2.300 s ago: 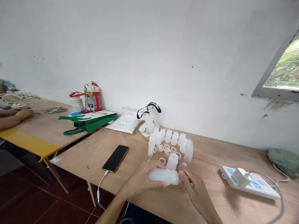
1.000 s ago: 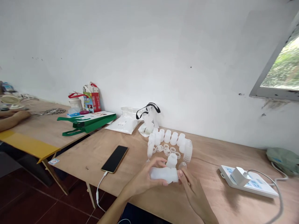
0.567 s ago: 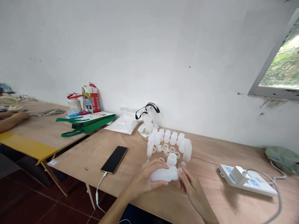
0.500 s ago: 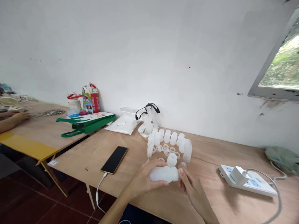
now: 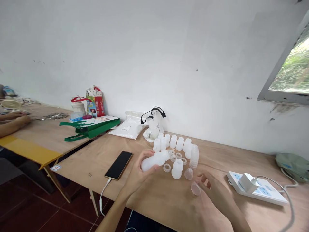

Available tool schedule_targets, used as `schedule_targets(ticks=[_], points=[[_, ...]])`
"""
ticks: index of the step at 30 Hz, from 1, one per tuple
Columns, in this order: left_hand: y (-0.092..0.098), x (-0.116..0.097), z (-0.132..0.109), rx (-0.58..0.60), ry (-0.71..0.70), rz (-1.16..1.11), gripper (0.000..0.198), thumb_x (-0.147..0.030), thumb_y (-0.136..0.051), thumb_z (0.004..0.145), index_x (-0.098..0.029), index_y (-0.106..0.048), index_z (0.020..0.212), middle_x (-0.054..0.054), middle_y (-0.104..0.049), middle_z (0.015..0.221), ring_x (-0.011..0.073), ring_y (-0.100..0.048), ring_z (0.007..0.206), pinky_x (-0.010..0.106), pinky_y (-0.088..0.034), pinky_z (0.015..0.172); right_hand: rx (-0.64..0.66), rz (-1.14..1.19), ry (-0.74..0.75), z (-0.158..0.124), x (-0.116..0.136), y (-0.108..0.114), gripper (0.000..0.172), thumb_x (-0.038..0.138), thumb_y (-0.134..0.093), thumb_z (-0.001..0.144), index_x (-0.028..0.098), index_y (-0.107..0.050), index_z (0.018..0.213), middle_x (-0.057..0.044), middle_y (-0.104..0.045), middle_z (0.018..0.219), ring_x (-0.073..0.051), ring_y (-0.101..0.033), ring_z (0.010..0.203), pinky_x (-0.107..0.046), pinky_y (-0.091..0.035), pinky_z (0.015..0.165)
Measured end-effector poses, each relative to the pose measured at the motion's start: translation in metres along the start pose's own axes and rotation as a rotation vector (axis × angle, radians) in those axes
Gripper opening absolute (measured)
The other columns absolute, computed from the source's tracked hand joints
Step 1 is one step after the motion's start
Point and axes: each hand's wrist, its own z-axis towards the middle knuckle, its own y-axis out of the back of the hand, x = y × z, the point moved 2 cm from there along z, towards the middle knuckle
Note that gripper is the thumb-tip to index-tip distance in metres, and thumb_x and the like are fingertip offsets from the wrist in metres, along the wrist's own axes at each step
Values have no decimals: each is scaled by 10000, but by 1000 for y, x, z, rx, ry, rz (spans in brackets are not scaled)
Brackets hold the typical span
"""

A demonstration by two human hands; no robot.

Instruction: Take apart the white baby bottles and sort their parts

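Note:
My left hand [image 5: 137, 175] is wrapped round a translucent white bottle [image 5: 155, 160], tilted with its neck pointing right, above the small parts. My right hand [image 5: 209, 183] has its fingers curled, thumb and fingertips at the edge of a clear domed cap [image 5: 195, 189] low over the table. A second clear cap [image 5: 188, 174] stands just behind it. Between the hands a small white bottle [image 5: 177, 169] stands upright, beside a loose clear ring [image 5: 166, 168]. More rings [image 5: 178, 155] lie behind, some partly hidden by the held bottle.
Several white bottles [image 5: 180, 143] form a row near the wall, with a tall clear-topped bottle [image 5: 194, 156] at its right end. A phone [image 5: 118, 165] on a cable lies left; a power strip [image 5: 258, 190] sits right. Bags [image 5: 129, 125] lie behind. Another person's hands [image 5: 18, 120] rest far left.
My left hand has moved left and up with the bottle. My right hand has drawn away rightward from the bottle's neck, and a second clear cap now shows at its fingers.

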Motion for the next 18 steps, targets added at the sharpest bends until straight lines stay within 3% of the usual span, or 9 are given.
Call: schedule_targets(ticks=[2, 7, 13, 18], points=[[4, 1, 1, -30, 21, 60, 334, -419, -745, 853, -215, -601, 1076, 71, -645, 1156, 260, -611, 1099, 344, -497, 920, 18, -51, 14, 0, -3, -4, 233, 439, -570, 868, 293, -676, 1015, -21, -736, 907, -213, -664, 712, -281, -436, 586], [6, 4, -1, -69, 74, 32, 379, -449, -727, 874, -222, -584, 1141, 54, -650, 1154, 220, -629, 977, 295, -504, 814, 86, -80, 25, -1, 2, -11, 105, 334, -620, 795, 250, -680, 774, -35, -722, 771, -240, -671, 673, -310, -444, 592], [11, 6, 0, -80, 94, -28, 370, -459, -726, 879, -220, -596, 1129, 53, -654, 1159, 221, -631, 987, 282, -497, 818, 7, 385, 66, 0, 13, 3, 389, 509, -683, 839, 264, -720, 1139, -21, -739, 862, -217, -667, 715, -328, -521, 651], [4, 2, -2, 62, 104, -55, 322, -452, -733, 871, -218, -619, 1060, 42, -663, 1118, 221, -626, 981, 282, -491, 811, -103, 699, 137, -5, 25, 7, 451, 512, -742, 851, 250, -689, 1214, -60, -737, 1027, -215, -674, 794, -328, -556, 672]])
